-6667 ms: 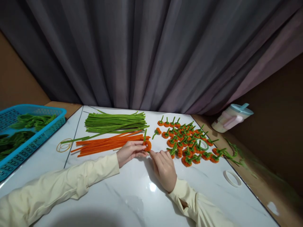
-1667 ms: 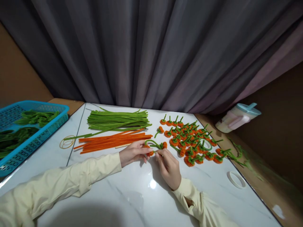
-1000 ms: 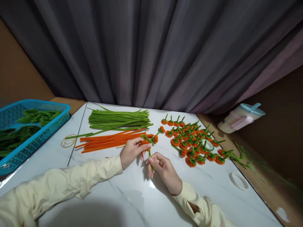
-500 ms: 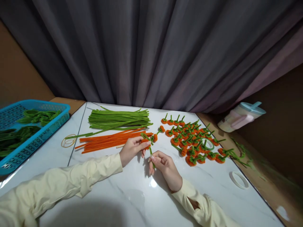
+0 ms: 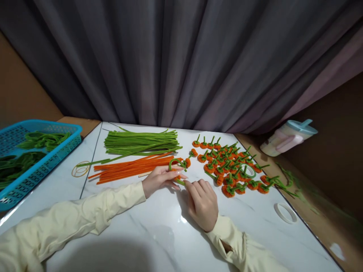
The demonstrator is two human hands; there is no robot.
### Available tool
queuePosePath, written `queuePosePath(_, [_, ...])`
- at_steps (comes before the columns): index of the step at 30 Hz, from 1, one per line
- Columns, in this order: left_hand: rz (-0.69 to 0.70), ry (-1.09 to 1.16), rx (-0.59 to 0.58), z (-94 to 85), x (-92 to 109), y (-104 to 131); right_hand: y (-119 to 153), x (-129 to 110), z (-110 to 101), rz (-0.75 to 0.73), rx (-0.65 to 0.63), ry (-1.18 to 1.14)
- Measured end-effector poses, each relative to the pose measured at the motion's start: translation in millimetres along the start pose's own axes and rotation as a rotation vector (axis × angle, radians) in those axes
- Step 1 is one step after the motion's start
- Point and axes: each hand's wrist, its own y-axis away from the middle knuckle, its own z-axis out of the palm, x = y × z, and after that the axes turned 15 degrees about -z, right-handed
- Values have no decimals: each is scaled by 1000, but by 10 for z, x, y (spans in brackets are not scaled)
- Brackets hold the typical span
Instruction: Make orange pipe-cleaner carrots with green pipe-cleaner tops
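Note:
My left hand pinches a small orange pipe-cleaner pumpkin, mostly hidden by the fingers. A green pipe cleaner arcs above the fingers, and its other end sticks out beneath them towards the right. At that lower end, my right hand has its fingers curled together; its fingertips meet the green tip, with the thumb hidden behind the hand. Just beyond the left fingertips lies another orange pumpkin. A bundle of orange pipe cleaners lies beside the left hand, with a green bundle behind it.
Many finished orange pumpkins with green stems cover the table's right side, with a tape roll among them. Another white roll lies nearer. A lidded cup stands far right. At left are a blue basket and rubber bands.
My right hand has turned palm-down, its knuckles now facing up. The green end between my hands has swung from pointing down to pointing right. My left fingers have straightened somewhat.

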Motion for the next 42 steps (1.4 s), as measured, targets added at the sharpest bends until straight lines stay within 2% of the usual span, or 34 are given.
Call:
queuePosePath(6, [-80,80,-140,-15,-57,-32,-16,-13,-13,-20,35,16])
queuePosePath(11, [-155,55,-145,-1,-82,-36,-17,-44,-17,-86,129,-119])
queuePosePath(13, [-152,45,-132,3,-96,-38,-16,-44,0,-43,153,-252])
queuePosePath(16, [-146,26,-142,-3,-122,-48,-20,-32,27,97,194,-453])
queuePosePath(19, [-135,-5,-162,-11,-145,-54,-28,-18,44,211,231,-540])
queuePosePath(26, [-151,-122,-266,6,-96,-5,-22,-19,68,316,257,-549])
queuePosePath(33, [-1,-380,-185,36,-162,4,-17,-26,83,310,253,-548])
queuePosePath(39, [-23,-456,-210,13,-199,-5,-41,-24,67,261,268,-534])
queuePosePath(42, [-23,-419,-241,-4,-210,-20,-42,-27,60,244,281,-520])
